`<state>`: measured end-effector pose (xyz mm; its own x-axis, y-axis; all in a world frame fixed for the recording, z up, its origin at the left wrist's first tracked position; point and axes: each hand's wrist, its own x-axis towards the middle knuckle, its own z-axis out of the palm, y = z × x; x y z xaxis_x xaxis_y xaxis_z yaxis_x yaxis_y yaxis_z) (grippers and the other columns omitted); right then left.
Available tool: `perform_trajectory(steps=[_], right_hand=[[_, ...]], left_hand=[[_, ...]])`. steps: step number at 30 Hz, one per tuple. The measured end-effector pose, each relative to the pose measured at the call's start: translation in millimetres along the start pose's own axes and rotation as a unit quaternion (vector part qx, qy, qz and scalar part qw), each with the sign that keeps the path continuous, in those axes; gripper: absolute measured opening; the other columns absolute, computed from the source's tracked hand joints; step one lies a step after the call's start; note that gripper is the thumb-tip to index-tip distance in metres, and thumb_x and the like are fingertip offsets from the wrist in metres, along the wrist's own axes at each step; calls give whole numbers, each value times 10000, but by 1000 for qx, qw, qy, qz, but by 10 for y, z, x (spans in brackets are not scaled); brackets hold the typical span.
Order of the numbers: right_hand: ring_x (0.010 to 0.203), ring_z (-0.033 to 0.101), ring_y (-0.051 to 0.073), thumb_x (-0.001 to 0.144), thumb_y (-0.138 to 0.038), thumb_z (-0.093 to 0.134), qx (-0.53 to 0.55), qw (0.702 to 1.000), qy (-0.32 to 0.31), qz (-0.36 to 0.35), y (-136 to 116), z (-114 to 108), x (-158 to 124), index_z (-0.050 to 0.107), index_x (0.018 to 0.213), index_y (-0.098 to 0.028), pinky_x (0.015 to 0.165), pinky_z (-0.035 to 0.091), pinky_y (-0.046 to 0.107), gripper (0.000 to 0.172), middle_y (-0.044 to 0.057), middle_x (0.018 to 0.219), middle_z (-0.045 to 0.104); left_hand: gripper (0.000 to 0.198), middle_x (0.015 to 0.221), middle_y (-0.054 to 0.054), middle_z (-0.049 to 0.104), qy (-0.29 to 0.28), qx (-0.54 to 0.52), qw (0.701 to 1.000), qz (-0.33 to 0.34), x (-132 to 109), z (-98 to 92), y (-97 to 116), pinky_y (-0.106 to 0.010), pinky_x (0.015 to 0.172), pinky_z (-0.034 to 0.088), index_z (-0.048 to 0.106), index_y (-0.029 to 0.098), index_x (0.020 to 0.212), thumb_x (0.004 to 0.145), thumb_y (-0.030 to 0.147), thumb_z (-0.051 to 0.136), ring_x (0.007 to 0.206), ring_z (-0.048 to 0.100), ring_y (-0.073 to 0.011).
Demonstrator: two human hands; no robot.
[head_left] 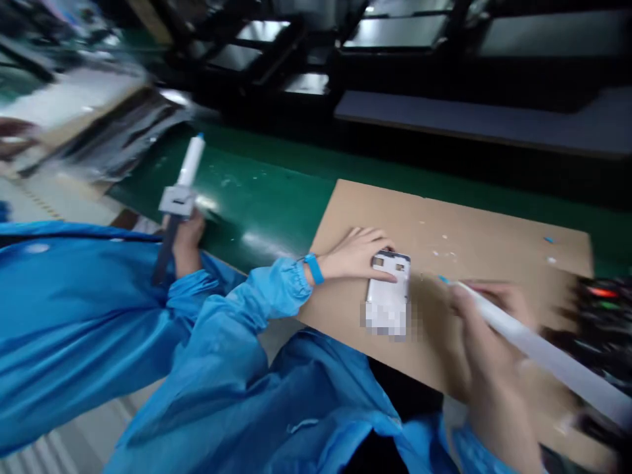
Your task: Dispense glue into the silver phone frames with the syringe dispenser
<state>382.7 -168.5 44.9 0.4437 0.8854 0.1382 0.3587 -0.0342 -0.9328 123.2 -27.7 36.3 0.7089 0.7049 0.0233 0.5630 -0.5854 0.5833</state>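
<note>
On the cardboard sheet (415,210) lies a white rectangular device casing (390,289) with two small cut-outs near its upper end; its lower part is blurred out. My left hand (358,253) is closed over its upper left edge, the thumb across the face and the fingers at the far end. To the right, a long white tube (523,329) with a small blue tip is gripped in my right hand (484,329). The tip points left toward the casing, apart from it. Motion smears the right hand and the tube.
At left, a co-worker in a blue sleeve holds a dispensing gun (178,201) with a white tube. Dark tangled items (602,322) sit at the right edge. White and blue bits lie on the cardboard. The green bench (261,204) runs behind, under a grey shelf (469,122).
</note>
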Motion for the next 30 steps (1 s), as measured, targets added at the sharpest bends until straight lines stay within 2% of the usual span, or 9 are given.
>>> perform_trajectory(steps=[3, 7, 14, 20, 27, 30], right_hand=[[727, 694, 265, 862, -592, 909, 71, 994, -54, 60, -79, 347, 83, 716, 1000, -267, 680, 550, 408, 403, 58, 867, 740], [680, 670, 230, 860, -553, 861, 68, 991, -100, 56, -105, 584, 99, 647, 892, -263, 615, 524, 338, 361, 37, 795, 731], [663, 621, 198, 973, -526, 798, -25, 990, -138, -6, 34, 562, 16, 675, 909, -256, 580, 463, 317, 304, 26, 797, 724], [667, 659, 205, 985, -549, 825, -47, 988, -149, -17, 58, 569, 26, 714, 931, -248, 587, 479, 331, 325, 48, 835, 772], [720, 704, 225, 992, -580, 820, -60, 988, -140, -18, 15, 586, 29, 726, 937, -250, 624, 530, 339, 347, 76, 904, 803], [685, 691, 218, 968, -596, 828, -69, 989, -133, -15, 50, 598, 24, 728, 943, -246, 606, 521, 329, 365, 66, 867, 800]], left_hand=[[546, 1333, -28, 736, -15, -4, 1000, 9, -7, -14, 29, -445, 1148, 421, 716, 281, 1287, 938, 673, 864, 1317, 649, -278], [561, 1269, -9, 740, -32, 6, 999, 22, -19, -5, 65, -419, 1078, 427, 705, 277, 1240, 918, 708, 866, 1242, 654, -258], [522, 1271, -13, 745, -36, 13, 999, 30, -34, 38, 122, -434, 1074, 428, 701, 286, 1193, 932, 719, 830, 1261, 652, -273], [492, 1288, -29, 748, -38, 15, 999, 25, -32, 51, 122, -425, 1085, 422, 687, 266, 1188, 974, 692, 806, 1269, 648, -277], [502, 1265, -29, 758, -28, 7, 999, 32, -34, 53, 123, -432, 1096, 431, 693, 258, 1169, 955, 686, 844, 1256, 668, -273], [513, 1267, -36, 759, -24, 8, 999, 38, -37, 56, 117, -428, 1092, 432, 697, 249, 1180, 946, 676, 861, 1254, 669, -275]])
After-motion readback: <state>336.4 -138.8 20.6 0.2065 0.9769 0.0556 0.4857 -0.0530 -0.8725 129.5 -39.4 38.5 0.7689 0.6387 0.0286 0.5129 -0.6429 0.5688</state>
